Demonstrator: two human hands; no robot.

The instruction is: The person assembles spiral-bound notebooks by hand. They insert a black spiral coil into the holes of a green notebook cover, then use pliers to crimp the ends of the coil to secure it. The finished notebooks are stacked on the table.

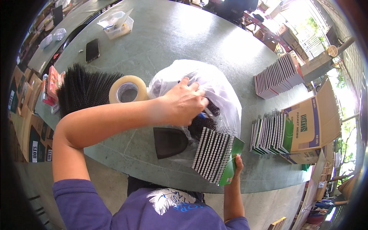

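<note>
My left hand (183, 100) reaches across into a white plastic bag (226, 88) on the table. Its fingers are curled down, and the tips are hidden, so I cannot make out what they grip. Black wire coils (201, 124) show in the bag's mouth beneath it, with a bit of blue beside them. In my right hand (238, 165) is a stack of spiral notepads (214, 153), tilted, coils toward the bag, with a green cover under my thumb. A dark, round-ended block (169, 143) lies left of the notepads.
To the left are a roll of clear tape (142, 86), a heap of black coils (82, 90) and a phone (92, 50). A plastic tub (119, 30) stands farther back. On the right, more notepads (270, 132) sit by an open carton (310, 122), with another stack (276, 76) behind.
</note>
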